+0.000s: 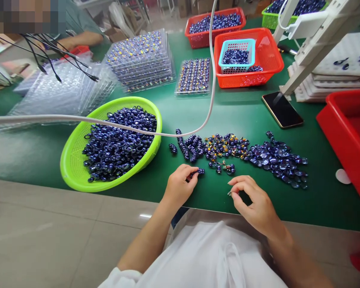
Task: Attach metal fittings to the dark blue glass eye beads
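My left hand [180, 183] is closed in a pinch on a short stack of glossy dark-blue round pieces [201, 171], just above the green table. To its right, my right hand [255, 200] pinches a tiny metallic piece [229, 193] between thumb and fingertips; its exact kind is too small to tell. Beyond the hands lie dark-blue stacks [195, 146], a pile of blue pieces with gold-coloured parts [226, 146], and a heap of loose glossy blue pieces [276, 158]. A few pieces with metallic bits [228, 168] sit between the two hands.
A lime-green basket [66, 166] full of dark-blue pieces stands left. Behind are stacked clear trays [144, 60], red baskets [270, 60] and a phone [282, 109]. A white cable [108, 123] crosses the view. A red bin [342, 132] is at right. Another person's arm [84, 39] shows far left.
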